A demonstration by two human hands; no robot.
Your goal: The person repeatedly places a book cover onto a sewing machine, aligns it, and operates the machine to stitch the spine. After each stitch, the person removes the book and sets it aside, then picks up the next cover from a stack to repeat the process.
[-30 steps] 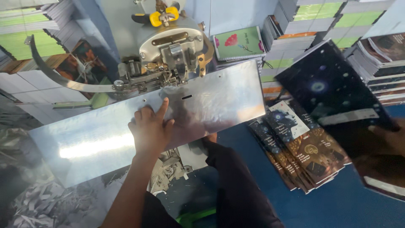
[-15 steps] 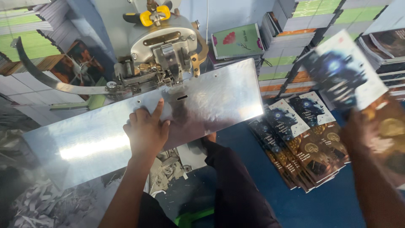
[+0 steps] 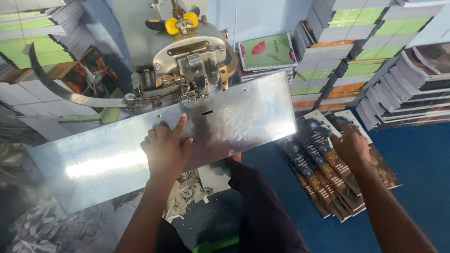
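Right hand (image 3: pixel 350 146) has come down since half a second ago: then it held a dark booklet cover up in the air, now it lies palm-down, fingers spread, on the fanned stack of dark booklets (image 3: pixel 328 173), nothing gripped. Booklets sit directly under that hand, long axis running from near-left to far-right, overlapped like shingles on the blue floor (image 3: pixel 422 187). Left hand (image 3: pixel 165 149) hasn't shifted: flat, fingers loosely spread, on the shiny metal plate (image 3: pixel 93 164) of the stitching machine (image 3: pixel 187 61), well apart from the booklets, so right hand is the nearer one. Paper scraps (image 3: pixel 42 225) lie lower left; tall piles of bound books (image 3: pixel 356 42) wall in the back and right.
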